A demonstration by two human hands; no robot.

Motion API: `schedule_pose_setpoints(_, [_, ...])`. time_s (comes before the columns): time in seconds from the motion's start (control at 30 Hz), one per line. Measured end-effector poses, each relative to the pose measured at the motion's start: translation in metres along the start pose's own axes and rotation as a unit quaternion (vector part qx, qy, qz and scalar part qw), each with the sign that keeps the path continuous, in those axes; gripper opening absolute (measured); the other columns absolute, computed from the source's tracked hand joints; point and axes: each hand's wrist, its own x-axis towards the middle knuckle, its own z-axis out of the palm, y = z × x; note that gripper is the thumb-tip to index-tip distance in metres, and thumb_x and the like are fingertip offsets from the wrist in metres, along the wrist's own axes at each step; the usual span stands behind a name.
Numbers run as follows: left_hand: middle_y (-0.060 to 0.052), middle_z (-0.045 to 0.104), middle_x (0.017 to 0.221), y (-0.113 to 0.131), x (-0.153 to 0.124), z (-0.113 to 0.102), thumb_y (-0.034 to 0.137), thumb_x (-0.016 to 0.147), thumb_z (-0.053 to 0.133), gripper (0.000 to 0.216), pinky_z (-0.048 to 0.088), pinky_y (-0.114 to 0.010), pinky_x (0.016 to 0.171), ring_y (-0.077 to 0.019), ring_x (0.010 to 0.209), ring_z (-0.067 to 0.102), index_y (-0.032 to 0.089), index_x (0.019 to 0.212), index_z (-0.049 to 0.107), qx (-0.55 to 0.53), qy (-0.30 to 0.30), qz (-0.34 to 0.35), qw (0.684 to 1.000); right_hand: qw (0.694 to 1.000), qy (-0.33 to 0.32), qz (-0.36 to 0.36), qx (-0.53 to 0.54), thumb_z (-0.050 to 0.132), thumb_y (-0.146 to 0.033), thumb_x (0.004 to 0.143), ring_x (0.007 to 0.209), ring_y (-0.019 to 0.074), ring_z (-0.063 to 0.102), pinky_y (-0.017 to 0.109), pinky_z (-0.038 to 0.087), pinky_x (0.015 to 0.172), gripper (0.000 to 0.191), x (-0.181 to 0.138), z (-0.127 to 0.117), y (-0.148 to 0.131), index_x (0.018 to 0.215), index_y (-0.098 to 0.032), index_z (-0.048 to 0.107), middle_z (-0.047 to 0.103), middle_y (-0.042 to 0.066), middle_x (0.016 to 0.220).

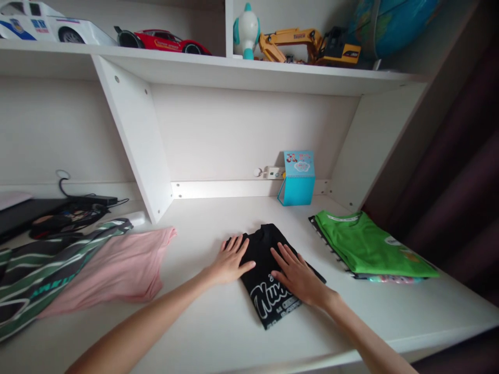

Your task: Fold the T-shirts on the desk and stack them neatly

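Lying at the far left of the white bench point(202, 218), a striped green garment point(35, 275) is overlapping a pink shirt point(125, 265). At centre, the left hand point(230, 262) is pressing flat, fingers spread and gripping nothing, on the left edge of a folded black shirt point(265, 249) with white lettering. The right hand point(298, 275), equally open, is resting flat on the shirt's right half. Further right, a folded green shirt point(370, 246) is sitting on a small stack, near a blue box point(298, 179).
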Motion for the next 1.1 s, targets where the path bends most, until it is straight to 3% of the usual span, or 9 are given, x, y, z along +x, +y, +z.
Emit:
schedule_pose_setpoints(0.17, [-0.013, 0.004, 0.147, -0.037, 0.028, -0.023, 0.052, 0.089, 0.024, 0.062, 0.008, -0.054, 0.102, -0.03, 0.133, -0.003, 0.02, 0.141, 0.012, 0.04, 0.044, -0.047, 0.997, 0.997, -0.069, 0.037, 0.019, 0.024, -0.067, 0.081, 0.132, 0.0316, 0.011, 0.051, 0.023, 0.1, 0.076, -0.014, -0.017, -0.01, 0.14, -0.02, 0.02, 0.013, 0.013, 0.145])
schedule_pose_setpoints(0.27, [-0.017, -0.002, 0.146, -0.03, 0.022, -0.03, 0.055, 0.087, 0.024, 0.07, 0.012, -0.052, 0.102, -0.0317, 0.132, -0.005, 0.015, 0.142, 0.006, 0.015, 0.059, -0.069, 0.996, 0.996, 0.026, 0.09, -0.008, 0.021, -0.064, 0.083, 0.132, 0.0301, 0.013, 0.051, 0.026, 0.1, 0.076, -0.002, -0.025, -0.002, 0.14, -0.014, 0.018, 0.014, 0.015, 0.144])
schedule_pose_setpoints(0.33, [-0.015, -0.005, 0.146, -0.017, 0.011, -0.027, 0.061, 0.084, 0.025, 0.075, 0.012, -0.05, 0.103, -0.0302, 0.133, -0.005, 0.017, 0.142, 0.002, -0.006, 0.035, -0.017, 0.999, 0.991, 0.088, 0.094, -0.026, 0.022, -0.061, 0.085, 0.133, 0.0277, 0.008, 0.051, 0.024, 0.101, 0.075, 0.013, -0.02, 0.003, 0.141, -0.013, 0.013, 0.011, 0.013, 0.145])
schedule_pose_setpoints(0.4, [-0.012, -0.004, 0.146, -0.005, 0.002, -0.019, 0.064, 0.082, 0.028, 0.078, 0.01, -0.05, 0.104, -0.029, 0.133, -0.005, 0.02, 0.142, 0.003, -0.014, 0.006, 0.029, 0.999, 0.993, 0.083, 0.077, -0.027, 0.022, -0.059, 0.086, 0.134, 0.0252, 0.005, 0.051, 0.021, 0.102, 0.072, 0.029, -0.011, 0.007, 0.141, -0.015, 0.011, 0.01, 0.011, 0.146])
schedule_pose_setpoints(0.53, [-0.012, 0.005, 0.146, -0.005, -0.005, -0.011, 0.063, 0.082, 0.028, 0.074, 0.011, -0.052, 0.103, -0.0301, 0.133, 0.001, 0.021, 0.141, 0.012, -0.021, -0.03, 0.009, 0.999, 0.997, 0.016, 0.075, -0.008, 0.022, -0.058, 0.086, 0.133, 0.025, 0.009, 0.053, 0.02, 0.101, 0.069, 0.042, 0.002, 0.019, 0.141, -0.017, 0.012, 0.013, 0.01, 0.146])
schedule_pose_setpoints(0.63, [-0.018, 0.018, 0.143, -0.017, -0.011, -0.014, 0.058, 0.083, 0.031, 0.071, 0.02, -0.047, 0.102, -0.031, 0.132, 0.012, 0.012, 0.138, 0.024, -0.032, 0.002, -0.051, 0.998, 0.987, 0.078, 0.134, -0.037, 0.032, -0.052, 0.086, 0.127, 0.03, 0.027, 0.049, 0.03, 0.096, 0.065, 0.03, 0.0, 0.031, 0.135, -0.01, 0.029, 0.03, 0.018, 0.139])
schedule_pose_setpoints(0.77, [-0.016, 0.043, 0.13, -0.021, -0.02, -0.012, 0.046, 0.083, 0.039, 0.05, 0.032, -0.039, 0.098, -0.0279, 0.124, 0.034, 0.013, 0.119, 0.049, -0.062, 0.076, -0.054, 0.994, 0.979, 0.138, 0.142, -0.045, 0.043, -0.041, 0.084, 0.1, 0.0272, 0.052, 0.038, 0.04, 0.086, 0.036, 0.011, 0.001, 0.033, 0.101, -0.012, 0.058, 0.058, 0.016, 0.103])
schedule_pose_setpoints(0.93, [-0.012, 0.053, 0.117, -0.007, -0.016, -0.005, 0.031, 0.078, 0.05, 0.029, 0.035, -0.037, 0.097, -0.0252, 0.112, 0.046, 0.015, 0.101, 0.056, -0.151, 0.129, -0.049, 0.979, 0.976, 0.167, 0.131, 0.042, 0.05, -0.026, 0.079, 0.099, 0.0244, 0.053, 0.033, 0.041, 0.086, 0.02, 0.014, 0.005, 0.015, 0.093, -0.014, 0.056, 0.059, 0.013, 0.098])
schedule_pose_setpoints(1.1, [-0.004, 0.059, 0.093, 0.011, -0.028, -0.017, 0.033, 0.078, 0.051, 0.026, 0.045, -0.029, 0.076, -0.0174, 0.083, 0.057, 0.018, 0.099, 0.047, -0.314, 0.045, -0.045, 0.947, 0.973, 0.147, 0.127, 0.125, 0.047, -0.026, 0.078, 0.082, 0.0203, 0.06, 0.031, 0.044, 0.072, 0.017, 0.003, 0.0, 0.001, 0.092, -0.018, 0.05, 0.062, 0.008, 0.09])
